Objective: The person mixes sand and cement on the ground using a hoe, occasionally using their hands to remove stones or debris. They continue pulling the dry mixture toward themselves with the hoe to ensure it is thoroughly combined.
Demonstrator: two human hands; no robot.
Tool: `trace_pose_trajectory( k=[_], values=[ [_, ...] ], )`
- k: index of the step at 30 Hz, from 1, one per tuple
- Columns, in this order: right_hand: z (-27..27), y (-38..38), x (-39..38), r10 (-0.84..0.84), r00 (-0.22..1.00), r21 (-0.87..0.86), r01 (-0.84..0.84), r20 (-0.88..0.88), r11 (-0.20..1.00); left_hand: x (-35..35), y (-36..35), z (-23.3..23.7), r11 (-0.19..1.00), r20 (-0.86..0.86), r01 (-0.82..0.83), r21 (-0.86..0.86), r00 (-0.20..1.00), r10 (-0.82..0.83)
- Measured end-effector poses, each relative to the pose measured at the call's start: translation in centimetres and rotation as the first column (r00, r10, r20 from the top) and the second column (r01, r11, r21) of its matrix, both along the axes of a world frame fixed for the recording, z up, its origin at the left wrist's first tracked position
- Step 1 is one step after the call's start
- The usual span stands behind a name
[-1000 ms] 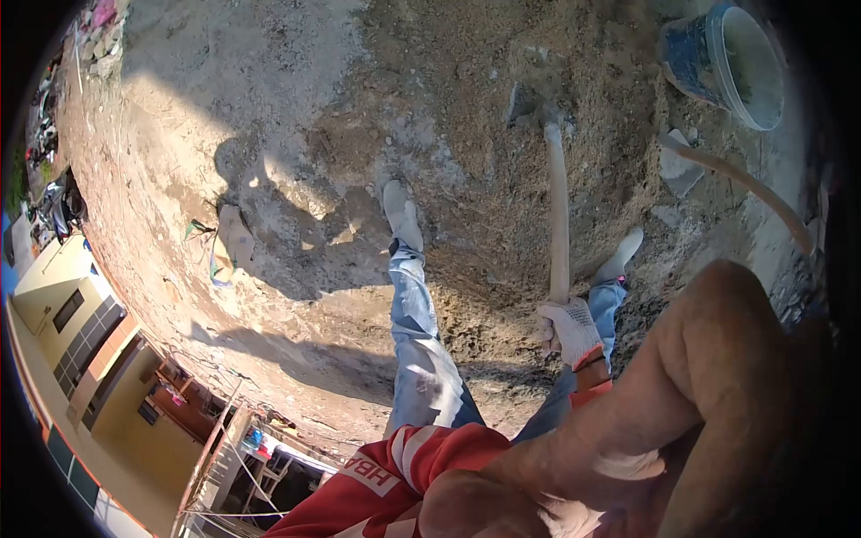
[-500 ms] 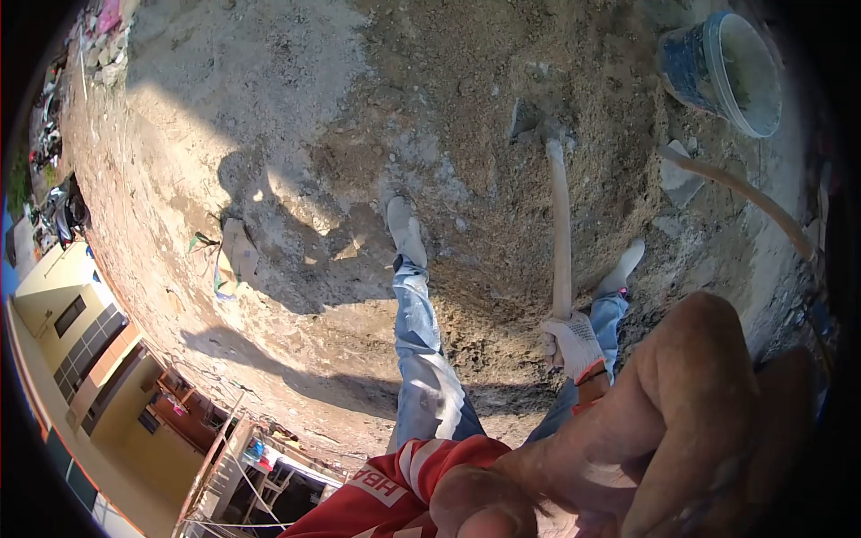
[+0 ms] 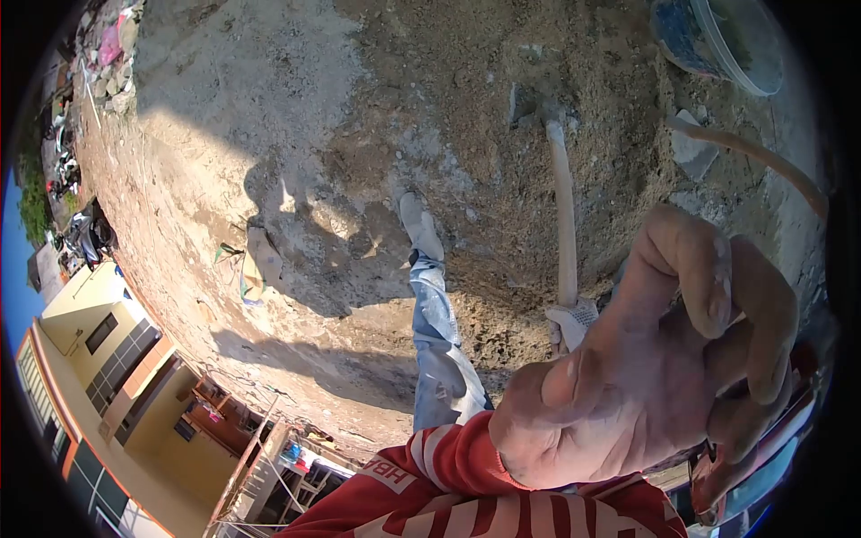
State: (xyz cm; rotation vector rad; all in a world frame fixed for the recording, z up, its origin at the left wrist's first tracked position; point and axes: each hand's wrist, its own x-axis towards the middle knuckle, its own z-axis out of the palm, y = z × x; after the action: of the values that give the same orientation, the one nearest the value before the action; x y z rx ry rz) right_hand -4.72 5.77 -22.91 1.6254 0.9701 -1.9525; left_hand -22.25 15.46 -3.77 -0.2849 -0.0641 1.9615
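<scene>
My bare left hand (image 3: 619,394) fills the lower right, close to the camera, holding nothing. Its fingers are apart and partly bent, with a red sleeve (image 3: 457,453) behind the wrist. Beyond it, my right hand (image 3: 572,323) in a white knitted glove is closed round the lower end of a wooden hoe handle (image 3: 563,215). The hoe's metal blade (image 3: 520,103) rests in loose soil, partly hidden. My left hand covers the right forearm and right leg.
A clear and blue bucket (image 3: 708,45) stands top right. Below it lie a grey slab (image 3: 695,148) and another wooden handle (image 3: 762,157). A flat beige object (image 3: 260,260) lies left of my boot (image 3: 420,224). A yellow building (image 3: 134,377) stands lower left.
My left hand has turned and its fingers have spread apart, covering more of the right arm and leg. The view has shifted slightly. The gloved hand stays on the hoe handle.
</scene>
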Motion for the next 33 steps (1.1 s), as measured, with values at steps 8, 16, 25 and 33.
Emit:
trace_pose_trajectory(
  k=[8,16,25,33],
  values=[
    [3.6,-0.9,3.6,-0.117,0.979,0.008,0.117,0.165,0.993,7.2,-7.9,-27.6,-0.033,-0.049,-0.246,-0.969,0.319,-0.946],
    [16.4,-0.5,21.7,0.647,0.708,0.083,-0.69,0.284,0.719,17.4,-11.9,-24.7,0.001,0.475,0.525,-0.851,0.771,-0.424],
    [5.2,1.6,12.2,0.803,0.548,0.377,-0.813,0.236,0.444,-0.2,-13.1,-20.9,0.157,0.126,0.139,-0.978,0.988,-0.091],
    [-3.6,-2.1,-21.6,0.639,0.73,0.618,-0.623,0.24,0.479,-29.3,-10.6,-27.1,0.228,-0.488,-0.433,-0.872,0.809,-0.329]
  ],
)
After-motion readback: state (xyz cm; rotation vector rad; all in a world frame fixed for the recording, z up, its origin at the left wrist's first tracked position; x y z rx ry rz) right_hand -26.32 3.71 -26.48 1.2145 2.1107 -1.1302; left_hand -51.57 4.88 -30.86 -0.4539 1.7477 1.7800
